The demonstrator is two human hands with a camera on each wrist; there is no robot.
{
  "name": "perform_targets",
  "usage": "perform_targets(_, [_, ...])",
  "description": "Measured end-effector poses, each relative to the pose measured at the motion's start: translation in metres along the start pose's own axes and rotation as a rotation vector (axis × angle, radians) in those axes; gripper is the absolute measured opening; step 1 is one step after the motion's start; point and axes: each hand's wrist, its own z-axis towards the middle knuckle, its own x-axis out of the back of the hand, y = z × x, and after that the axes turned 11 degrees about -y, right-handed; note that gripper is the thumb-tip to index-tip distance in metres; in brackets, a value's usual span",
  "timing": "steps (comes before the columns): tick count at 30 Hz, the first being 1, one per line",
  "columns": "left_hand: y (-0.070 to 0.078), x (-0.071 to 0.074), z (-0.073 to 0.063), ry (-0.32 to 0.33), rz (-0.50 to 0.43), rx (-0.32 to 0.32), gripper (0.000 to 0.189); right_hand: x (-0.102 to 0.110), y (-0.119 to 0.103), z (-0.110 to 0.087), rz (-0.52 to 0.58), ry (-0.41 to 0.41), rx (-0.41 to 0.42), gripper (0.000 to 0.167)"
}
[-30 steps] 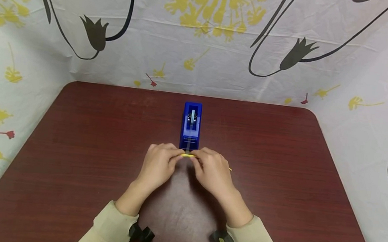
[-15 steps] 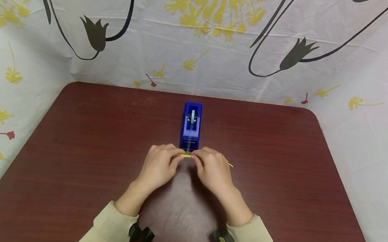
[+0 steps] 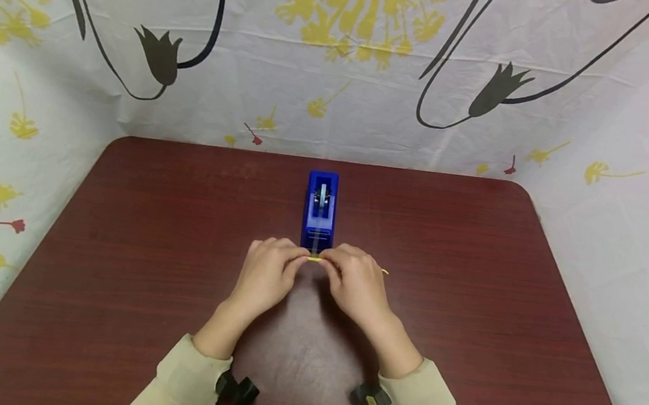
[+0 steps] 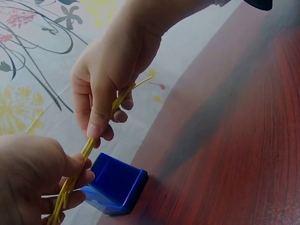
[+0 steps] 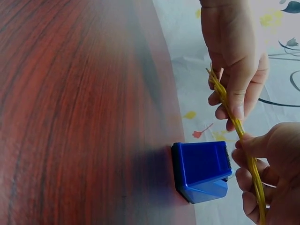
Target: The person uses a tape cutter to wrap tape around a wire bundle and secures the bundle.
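A bundle of thin yellow strands [image 3: 314, 259] lies crosswise between the two hands, just in front of a blue tape dispenser [image 3: 318, 224]. My left hand [image 3: 269, 273] pinches the bundle between thumb and fingers on one side. On the other side my right hand [image 3: 358, 286] pinches it the same way, and a loose end [image 3: 385, 271] sticks out past that hand. Clear tape [image 3: 315, 244] runs from the dispenser's front toward the short stretch of strands between the fingertips. In the right wrist view the strands [image 5: 255, 176] pass through the fingers of both hands.
The dispenser stands upright on the dark red wooden table [image 3: 176, 225], with a tape roll [image 3: 322, 195] in it. Its toothed cutter [image 5: 228, 154] faces the hands. A white printed cloth [image 3: 371, 120] hangs behind the table and along both sides.
Both hands stay almost in place, pinching the bundle. The loose end at the right has shifted slightly toward the back. The dispenser has not moved.
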Motion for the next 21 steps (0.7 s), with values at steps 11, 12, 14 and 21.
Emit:
perform_targets(11, [-0.0001,0.0002,0.0009,0.008,-0.013,0.023,0.013,-0.0005,-0.0001,0.0005,-0.008,-0.010,-0.031,0.008])
perform_targets(12, [-0.0001,0.0002,0.0009,0.008,-0.015,0.024,0.013,-0.0005,0.0000,0.0006,-0.010,-0.011,-0.032,0.008])
perform_targets(14, [0.0000,0.0001,0.0009,0.009,-0.015,0.026,0.013,0.0000,-0.0005,0.0007,-0.012,-0.016,-0.034,0.009])
perform_targets(21, [-0.0006,-0.0011,0.0010,0.022,-0.007,0.018,0.013,0.0016,-0.0015,0.0013,-0.036,-0.059,-0.023,0.011])
